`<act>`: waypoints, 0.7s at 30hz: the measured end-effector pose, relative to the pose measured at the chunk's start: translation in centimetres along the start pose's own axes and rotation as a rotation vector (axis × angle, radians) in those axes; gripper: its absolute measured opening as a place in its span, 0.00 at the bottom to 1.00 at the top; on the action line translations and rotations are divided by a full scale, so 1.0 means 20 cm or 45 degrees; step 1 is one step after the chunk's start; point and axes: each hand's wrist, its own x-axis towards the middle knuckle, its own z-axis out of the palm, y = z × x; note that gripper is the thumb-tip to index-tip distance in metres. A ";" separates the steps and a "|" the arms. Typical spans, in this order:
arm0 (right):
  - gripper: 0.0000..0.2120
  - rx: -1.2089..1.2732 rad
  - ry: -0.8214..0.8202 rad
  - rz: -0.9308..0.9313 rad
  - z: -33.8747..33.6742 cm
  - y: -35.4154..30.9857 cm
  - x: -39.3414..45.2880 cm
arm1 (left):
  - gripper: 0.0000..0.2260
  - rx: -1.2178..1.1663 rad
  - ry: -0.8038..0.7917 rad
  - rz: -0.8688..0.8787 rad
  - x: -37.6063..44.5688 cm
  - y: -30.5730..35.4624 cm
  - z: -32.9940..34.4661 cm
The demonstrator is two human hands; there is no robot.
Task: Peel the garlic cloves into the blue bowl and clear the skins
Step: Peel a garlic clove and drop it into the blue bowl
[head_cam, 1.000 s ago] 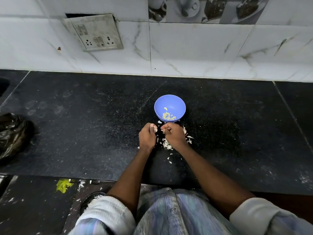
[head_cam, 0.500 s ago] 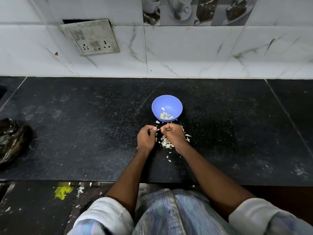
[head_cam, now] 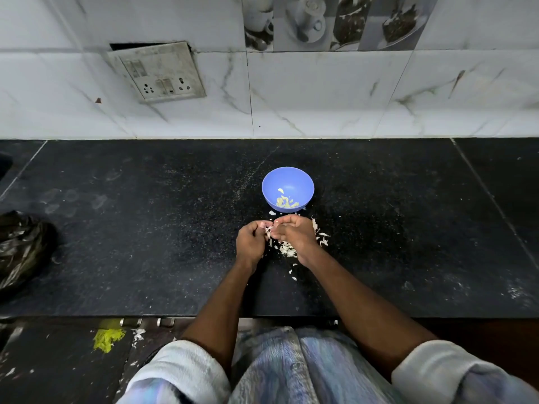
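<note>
A blue bowl (head_cam: 288,182) stands on the black counter (head_cam: 145,228) with several pale peeled cloves (head_cam: 285,202) at its bottom. Just in front of it my left hand (head_cam: 250,242) and my right hand (head_cam: 294,233) meet, fingers curled, pinching a small garlic clove (head_cam: 268,229) between their tips. A loose heap of white skins (head_cam: 287,247) lies under and to the right of my right hand, with more flakes (head_cam: 322,237) beside it. Most of the clove is hidden by my fingers.
A crumpled black plastic bag (head_cam: 23,249) lies at the counter's left edge. A tiled wall with a switch plate (head_cam: 159,72) rises behind the counter. A few skin bits (head_cam: 292,274) lie nearer the front edge. A yellow scrap (head_cam: 108,339) is on the floor below.
The hands stay together in front of the bowl, working the clove; my right hand's fingers have shifted slightly over the left. The camera tilted a little; the bowl has not moved.
</note>
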 end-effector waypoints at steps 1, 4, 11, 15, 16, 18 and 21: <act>0.10 0.005 0.004 -0.005 0.00 0.00 0.00 | 0.13 -0.038 0.008 -0.014 0.00 0.01 0.00; 0.07 -0.013 0.038 -0.006 0.02 -0.02 0.02 | 0.11 -0.143 0.008 -0.055 0.01 0.03 0.01; 0.04 -0.008 0.047 0.034 0.01 -0.03 0.03 | 0.08 -0.242 -0.024 -0.043 0.03 0.06 0.01; 0.06 -0.030 0.069 0.026 -0.01 -0.04 0.04 | 0.08 -0.318 0.024 -0.105 0.03 0.08 0.02; 0.06 -0.039 0.072 0.028 -0.01 -0.04 0.04 | 0.09 -0.340 0.038 -0.129 0.03 0.09 0.02; 0.06 -0.059 0.074 0.025 -0.02 -0.03 0.04 | 0.10 -0.378 0.046 -0.171 0.03 0.10 0.03; 0.06 -0.065 0.066 0.021 -0.03 -0.04 0.03 | 0.12 -0.408 0.036 -0.193 0.04 0.09 0.03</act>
